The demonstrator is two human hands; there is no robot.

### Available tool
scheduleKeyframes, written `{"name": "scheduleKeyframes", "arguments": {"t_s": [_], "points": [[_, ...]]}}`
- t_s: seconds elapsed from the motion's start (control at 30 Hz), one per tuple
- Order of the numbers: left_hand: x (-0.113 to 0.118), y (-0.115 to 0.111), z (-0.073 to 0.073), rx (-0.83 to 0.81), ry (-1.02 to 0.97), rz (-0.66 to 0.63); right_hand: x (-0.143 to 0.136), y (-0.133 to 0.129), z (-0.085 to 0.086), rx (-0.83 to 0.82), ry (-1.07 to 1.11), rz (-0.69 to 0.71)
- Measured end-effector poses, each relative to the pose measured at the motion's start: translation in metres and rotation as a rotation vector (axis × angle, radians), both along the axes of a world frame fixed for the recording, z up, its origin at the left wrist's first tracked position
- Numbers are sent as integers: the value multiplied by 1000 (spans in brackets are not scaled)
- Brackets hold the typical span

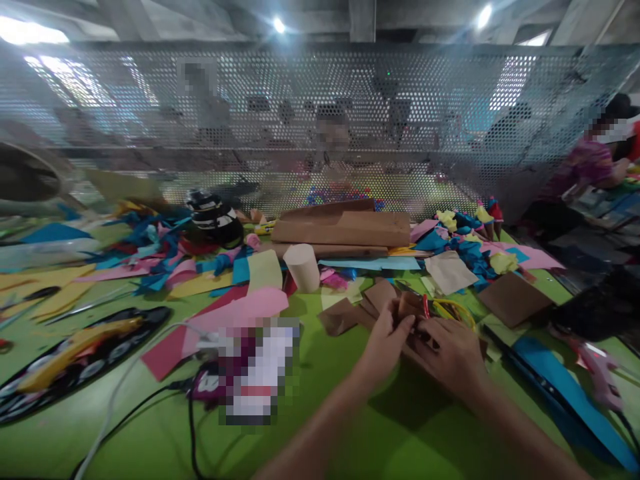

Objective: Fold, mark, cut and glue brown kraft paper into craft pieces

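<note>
Right of the middle, my left hand (pixel 384 343) pinches a piece of brown paper (pixel 411 304) between thumb and fingers. My right hand (pixel 453 350) is closed on the same brown paper from the other side, its fingers curled and partly hidden. The two hands are close together over the green table (pixel 330 400). More brown paper pieces (pixel 341 317) lie just left of and beneath them. Behind my right hand are a yellow-handled tool (pixel 456 310) and a small red item (pixel 426 307).
A blurred phone (pixel 263 373) and cables lie to the left. A white roll (pixel 301 268) stands before folded brown paper (pixel 345 228). At right are a pink glue gun (pixel 595 373) and blue paper (pixel 575 400). A person (pixel 585 163) sits beyond the perforated screen's right end.
</note>
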State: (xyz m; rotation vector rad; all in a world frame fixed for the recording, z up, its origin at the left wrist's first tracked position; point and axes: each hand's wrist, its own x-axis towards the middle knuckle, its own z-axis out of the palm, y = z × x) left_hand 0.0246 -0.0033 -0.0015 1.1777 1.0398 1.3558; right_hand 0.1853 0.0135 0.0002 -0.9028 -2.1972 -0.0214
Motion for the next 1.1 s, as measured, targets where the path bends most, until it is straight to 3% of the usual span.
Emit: {"name": "scheduleKeyframes", "arguments": {"t_s": [0.2,0.3,0.43,0.57,0.7,0.93,1.1], "points": [[-8,3,1,-26,66,-100,10,3,8,-467,438,80],[-12,2,4,39,187,-100,10,7,7,-608,389,154],[-15,-2,7,44,490,-117,7,8,14,-741,245,186],[-19,-3,5,38,713,-123,4,7,24,-923,296,337],[-24,0,4,47,894,-127,4,7,24,-998,311,356],[-25,0,5,98,985,-110,1,5,14,-1132,354,378],[-23,1,2,97,989,-116,0,3,17,-971,268,271]]}}
